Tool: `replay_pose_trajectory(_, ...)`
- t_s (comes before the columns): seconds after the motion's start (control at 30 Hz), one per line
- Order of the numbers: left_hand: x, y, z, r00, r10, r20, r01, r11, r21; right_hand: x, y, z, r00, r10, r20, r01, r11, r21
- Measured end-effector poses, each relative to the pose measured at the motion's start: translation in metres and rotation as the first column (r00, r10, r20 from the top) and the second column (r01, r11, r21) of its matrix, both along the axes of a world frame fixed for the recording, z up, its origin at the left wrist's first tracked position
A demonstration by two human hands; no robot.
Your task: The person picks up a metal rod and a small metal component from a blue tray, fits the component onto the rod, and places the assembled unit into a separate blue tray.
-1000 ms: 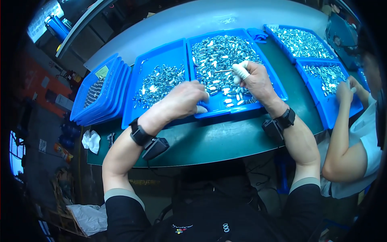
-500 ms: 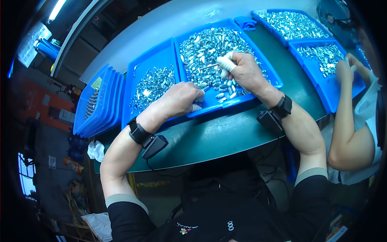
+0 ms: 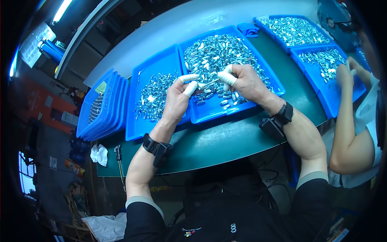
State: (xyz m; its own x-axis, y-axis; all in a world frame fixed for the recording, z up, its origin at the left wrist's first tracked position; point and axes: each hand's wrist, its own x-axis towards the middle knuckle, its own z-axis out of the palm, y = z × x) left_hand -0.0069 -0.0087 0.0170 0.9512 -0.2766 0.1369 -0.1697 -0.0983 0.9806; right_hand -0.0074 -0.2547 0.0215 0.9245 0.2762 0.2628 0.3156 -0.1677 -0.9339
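My left hand (image 3: 176, 97), white covers on its thumb and index finger, pinches a small shiny metal part (image 3: 200, 85) over the large blue tray (image 3: 250, 107). My right hand (image 3: 246, 82), also with white-covered fingertips, grips a thin metal rod (image 3: 211, 83). The rod points left, its tip close to the left hand's fingertips; whether it touches the part I cannot tell. Beneath both hands lies a heap of small metal parts (image 3: 217, 48). Left of it, a second blue tray (image 3: 155, 60) bears a smaller pile of similar parts (image 3: 155, 94).
Blue perforated baskets (image 3: 90, 129) stand nested at the left. A caliper (image 3: 118, 155) and white cloth (image 3: 99, 155) lie by the table's left edge. A blue cloth (image 3: 248, 30) sits behind the large tray. At the right, a co-worker's hands (image 3: 347, 72) are over another blue tray (image 3: 325, 97).
My left hand has moved right and up from the border between the trays to the rod's tip. My right hand stays nearly in place. The caliper has come into sight.
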Motion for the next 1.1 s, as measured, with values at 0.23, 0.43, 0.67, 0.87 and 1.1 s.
replay_pose_trajectory(0.23,-0.001,-0.013,-0.008,0.994,0.050,-0.097,-0.075,0.957,-0.279,0.001,0.002,-0.005,0.997,0.003,0.079,-0.005,1.000,0.024)
replay_pose_trajectory(0.43,-0.009,-0.018,-0.008,0.997,0.052,-0.057,-0.064,0.968,-0.241,0.002,0.002,-0.005,0.989,-0.093,0.115,0.090,0.995,0.033)
replay_pose_trajectory(0.67,-0.011,-0.017,-0.015,0.999,0.038,0.035,-0.032,0.986,-0.166,-0.003,0.002,0.003,0.998,0.031,-0.051,-0.035,0.996,-0.086)
replay_pose_trajectory(0.87,-0.018,-0.019,-0.010,0.995,-0.061,0.078,0.064,0.997,-0.043,-0.002,-0.001,0.001,0.967,0.169,-0.189,-0.186,0.980,-0.076)
replay_pose_trajectory(1.1,-0.019,-0.018,-0.012,0.998,-0.012,0.060,0.019,0.994,-0.110,-0.007,0.004,0.002,0.981,0.156,-0.116,-0.163,0.985,-0.051)
